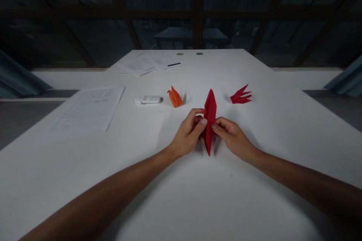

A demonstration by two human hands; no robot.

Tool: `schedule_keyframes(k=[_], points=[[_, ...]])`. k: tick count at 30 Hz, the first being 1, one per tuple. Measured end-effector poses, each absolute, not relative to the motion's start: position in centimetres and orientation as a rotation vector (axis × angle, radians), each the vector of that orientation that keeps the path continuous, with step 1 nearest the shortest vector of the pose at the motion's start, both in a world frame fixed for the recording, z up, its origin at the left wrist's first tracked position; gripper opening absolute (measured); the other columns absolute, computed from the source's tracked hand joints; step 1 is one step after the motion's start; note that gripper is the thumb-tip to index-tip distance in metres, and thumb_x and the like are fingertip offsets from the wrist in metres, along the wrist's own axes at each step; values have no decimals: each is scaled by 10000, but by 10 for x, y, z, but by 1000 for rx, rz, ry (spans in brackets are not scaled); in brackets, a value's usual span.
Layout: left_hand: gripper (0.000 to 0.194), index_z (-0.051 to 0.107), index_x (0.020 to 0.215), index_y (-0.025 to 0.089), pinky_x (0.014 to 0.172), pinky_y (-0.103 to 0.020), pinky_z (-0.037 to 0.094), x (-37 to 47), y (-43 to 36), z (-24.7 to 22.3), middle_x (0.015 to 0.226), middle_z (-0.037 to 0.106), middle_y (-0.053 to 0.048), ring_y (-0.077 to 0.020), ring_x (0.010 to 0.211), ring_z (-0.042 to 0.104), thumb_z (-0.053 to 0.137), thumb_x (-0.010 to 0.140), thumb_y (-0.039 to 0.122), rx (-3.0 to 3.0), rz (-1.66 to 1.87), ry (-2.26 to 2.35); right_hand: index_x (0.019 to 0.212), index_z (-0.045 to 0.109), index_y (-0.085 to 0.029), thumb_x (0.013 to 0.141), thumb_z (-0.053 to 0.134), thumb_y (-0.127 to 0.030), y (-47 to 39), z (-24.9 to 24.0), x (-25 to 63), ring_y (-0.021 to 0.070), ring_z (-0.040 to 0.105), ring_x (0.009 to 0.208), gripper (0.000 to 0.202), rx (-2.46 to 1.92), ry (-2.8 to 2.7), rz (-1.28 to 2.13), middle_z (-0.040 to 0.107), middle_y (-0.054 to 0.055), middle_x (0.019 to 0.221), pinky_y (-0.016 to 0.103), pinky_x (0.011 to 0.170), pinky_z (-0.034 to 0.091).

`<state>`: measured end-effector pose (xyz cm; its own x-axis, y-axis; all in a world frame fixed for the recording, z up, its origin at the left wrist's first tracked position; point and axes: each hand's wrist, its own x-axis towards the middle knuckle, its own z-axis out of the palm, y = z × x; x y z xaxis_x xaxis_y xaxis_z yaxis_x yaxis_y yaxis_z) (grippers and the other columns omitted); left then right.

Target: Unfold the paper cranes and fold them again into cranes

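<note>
A folded piece of red paper point(210, 111), long and pointed at both ends, is held upright just above the white table point(181, 192). My left hand point(189, 131) pinches its left side, thumb towards me. On its right side my right hand point(232, 135) grips it between thumb and fingers. Some fingertips of both hands are hidden behind the paper. Beyond my left hand stands an orange origami bird point(175, 97). Past my right hand lies another red folded paper piece point(241, 95) with several pointed tips.
A white tube-like item point(149, 99) lies left of the orange bird. Printed sheets point(87, 107) rest on the left, with more papers point(144, 62) and a dark pen point(174, 64) farther back. Two round discs point(199, 54) sit near the far edge, before dark windows.
</note>
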<state>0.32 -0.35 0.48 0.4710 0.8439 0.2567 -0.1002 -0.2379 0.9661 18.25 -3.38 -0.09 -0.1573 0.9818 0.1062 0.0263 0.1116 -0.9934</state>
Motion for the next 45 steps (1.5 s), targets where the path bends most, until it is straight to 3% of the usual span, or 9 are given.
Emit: schedule_keyframes(k=[7, 11, 14, 18, 27, 32, 39, 42, 45], points=[[245, 503, 1192, 237, 622, -234, 460, 3, 0, 0, 863, 622, -2, -131, 705, 580, 570, 983, 345, 1566, 998, 689, 843, 626, -228, 949, 588, -438, -32, -1, 183, 189, 616, 776, 238, -1089, -1416, 1223, 657, -3, 796, 330, 781, 525], [308, 541, 1174, 218, 692, -247, 515, 2, 1, 3, 1155, 611, -80, -174, 932, 603, 669, 904, 293, 1673, 1048, 777, 1006, 692, -230, 972, 554, -402, -32, -4, 182, 225, 647, 950, 223, -1066, -1509, 1152, 711, 29, 965, 362, 926, 509], [366, 507, 1214, 222, 689, -239, 507, 1, 2, 2, 1107, 622, -71, -170, 931, 609, 680, 896, 279, 1668, 1032, 776, 1064, 704, -224, 1000, 517, -440, -34, -3, 181, 240, 647, 1006, 293, -1030, -1519, 1174, 718, 40, 1003, 374, 976, 490], [423, 469, 1256, 240, 683, -229, 477, 2, 3, -1, 903, 609, 4, -133, 799, 597, 685, 893, 261, 1630, 1022, 767, 945, 697, -194, 1005, 510, -521, -38, 0, 179, 219, 621, 863, 382, -1083, -1526, 1177, 685, 24, 868, 338, 850, 501], [597, 370, 1535, 305, 687, -245, 475, -1, 1, 2, 994, 606, -28, -133, 785, 586, 586, 979, 294, 1758, 1049, 727, 868, 635, -197, 998, 542, -462, -34, -5, 182, 186, 541, 788, 310, -1100, -1509, 1219, 606, 0, 812, 297, 755, 449], [320, 617, 1305, 257, 676, -251, 464, 0, 2, 6, 1131, 642, -58, -115, 734, 552, 529, 999, 285, 1896, 1008, 781, 809, 593, -211, 995, 533, -458, -33, -6, 186, 184, 507, 751, 315, -1136, -1488, 1204, 566, -8, 766, 294, 731, 438], [267, 478, 1093, 220, 563, -217, 400, 3, 1, 7, 877, 566, 28, -86, 619, 495, 651, 931, 340, 1751, 935, 830, 790, 578, -212, 996, 530, -464, -33, -5, 190, 183, 542, 767, 328, -1213, -1538, 1102, 575, -7, 765, 291, 752, 476], [220, 469, 1042, 222, 608, -218, 421, 3, 3, 3, 883, 567, 25, -95, 678, 519, 635, 943, 327, 1665, 957, 796, 1011, 585, -226, 965, 606, -410, -31, -10, 188, 182, 605, 822, 190, -1150, -1488, 1080, 629, 4, 896, 305, 789, 514], [212, 488, 1042, 220, 619, -221, 418, 4, 4, 0, 881, 572, 22, -97, 689, 520, 635, 946, 339, 1640, 940, 768, 1392, 414, -295, 919, 672, -326, -30, -14, 187, 166, 647, 802, 539, -1090, -1400, 1051, 642, 45, 1122, 305, 722, 547]])
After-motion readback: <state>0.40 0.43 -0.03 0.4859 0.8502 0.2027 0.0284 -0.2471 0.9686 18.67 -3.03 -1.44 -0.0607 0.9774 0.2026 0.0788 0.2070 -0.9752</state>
